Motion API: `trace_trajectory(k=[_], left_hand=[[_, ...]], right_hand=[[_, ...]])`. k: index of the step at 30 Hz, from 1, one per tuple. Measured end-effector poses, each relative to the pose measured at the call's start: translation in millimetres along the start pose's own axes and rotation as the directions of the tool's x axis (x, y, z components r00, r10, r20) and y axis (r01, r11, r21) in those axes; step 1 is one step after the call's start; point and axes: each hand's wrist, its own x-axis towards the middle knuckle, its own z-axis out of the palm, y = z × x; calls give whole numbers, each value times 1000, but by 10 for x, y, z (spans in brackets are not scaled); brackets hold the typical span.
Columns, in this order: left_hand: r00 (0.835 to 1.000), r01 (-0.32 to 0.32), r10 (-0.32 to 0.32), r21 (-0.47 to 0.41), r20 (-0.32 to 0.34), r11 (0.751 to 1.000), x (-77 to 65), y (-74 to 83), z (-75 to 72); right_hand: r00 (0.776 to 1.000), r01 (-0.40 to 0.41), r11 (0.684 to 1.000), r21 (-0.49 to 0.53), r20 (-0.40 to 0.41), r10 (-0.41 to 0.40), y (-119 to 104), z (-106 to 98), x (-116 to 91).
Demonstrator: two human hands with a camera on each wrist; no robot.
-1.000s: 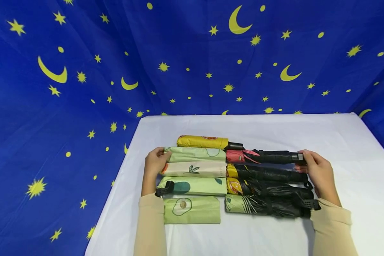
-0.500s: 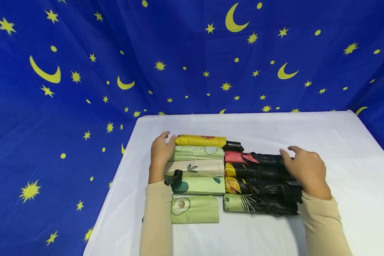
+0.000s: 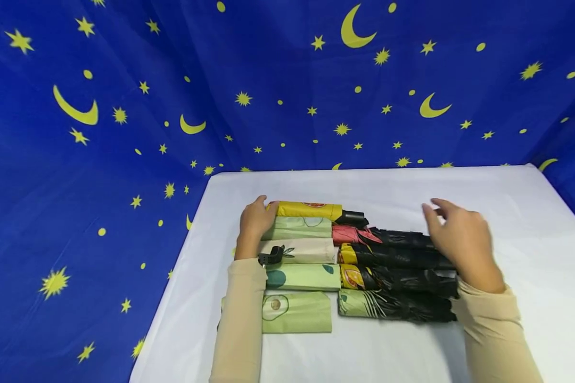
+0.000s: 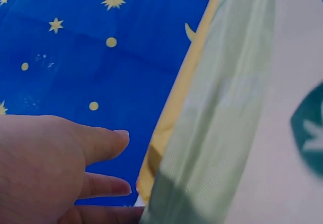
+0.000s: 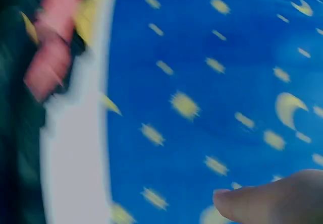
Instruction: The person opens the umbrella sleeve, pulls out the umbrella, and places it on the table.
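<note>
Folded umbrellas lie in two close columns. At the far left end of the yellow umbrella [image 3: 306,209], my left hand [image 3: 256,219] touches its tip, thumb and fingers loosely extended. In the left wrist view the fingers [image 4: 108,188] reach toward the yellow edge beside pale green fabric [image 4: 222,108]. My right hand [image 3: 460,239] hovers above the right ends of the black-backed umbrellas, its fingers bent loosely around nothing. Below it lie a red-and-black umbrella [image 3: 352,234] and two yellow-and-black ones, the upper umbrella [image 3: 388,256] partly covered by the hand.
The left column continues toward me with a cream umbrella [image 3: 313,251], a green leaf-print one [image 3: 306,277] and an avocado-print one [image 3: 306,314]. A green-and-black umbrella [image 3: 397,307] ends the right column. A blue star-print curtain [image 3: 287,80] borders the white table [image 3: 522,213].
My left hand has left the pale green umbrella's end and moved up to the yellow one. My right hand has let go of the red-and-black umbrella's handle and lifted; that row sits slightly further left.
</note>
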Motion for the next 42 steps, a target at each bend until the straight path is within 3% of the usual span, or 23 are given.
trace_trajectory(k=[2,6,8,11,16,18,20,22,24,26,28,29,30,32,34,36,39,42], left_hand=[[1000,7,-8,22,16,1000,28,-6,41],[999,17,-19,33,40,999,76,12,152],[999,18,-18,11,40,1000,87,45,202],[999,17,-15,-41,44,999,105,101,283],[1000,4,-3,-108,4,994,111,184,348],[999,-17,10,-158,-45,987,96,233,308],[995,-52,29,-244,-97,968,62,303,217],[989,-91,43,-364,-139,927,6,378,94],[985,-126,48,-507,-165,852,-74,440,-52],[984,-160,63,-669,-167,726,-173,479,-207],[983,-182,102,-792,-151,583,-278,494,-349],[982,-187,128,-839,-140,511,-329,494,-413],[979,-186,160,-877,-127,443,-382,492,-468],[968,-180,227,-922,-105,343,-486,493,-558],[957,-168,275,-950,-93,262,-578,492,-614],[944,-178,314,-955,-99,235,-656,491,-644],[926,-207,361,-948,-109,242,-737,487,-640],[918,-243,379,-924,-121,296,-794,475,-609]], right_hand=[[990,18,1000,6,143,-18,-93,284,78],[916,1,1000,-22,402,8,-239,823,208],[889,-11,1000,-11,457,15,-293,1004,262],[877,-39,999,30,480,20,-327,1157,326],[900,-86,983,163,435,7,-292,1149,359],[927,-119,959,256,376,14,-272,1090,358],[965,-130,921,367,259,33,-280,1001,353],[995,-90,874,478,84,56,-310,886,352],[993,-5,819,573,-96,73,-368,737,348],[968,98,755,649,-239,80,-438,563,326],[942,193,676,711,-326,74,-491,377,287],[934,231,630,742,-349,69,-511,288,259],[931,270,557,785,-360,57,-528,209,233],[925,337,429,838,-379,14,-555,91,186],[922,376,330,866,-385,-39,-578,34,156],[922,386,236,892,-375,-92,-596,43,133],[936,348,220,911,-325,-134,-613,88,93],[962,254,213,943,-223,-160,-619,105,48]])
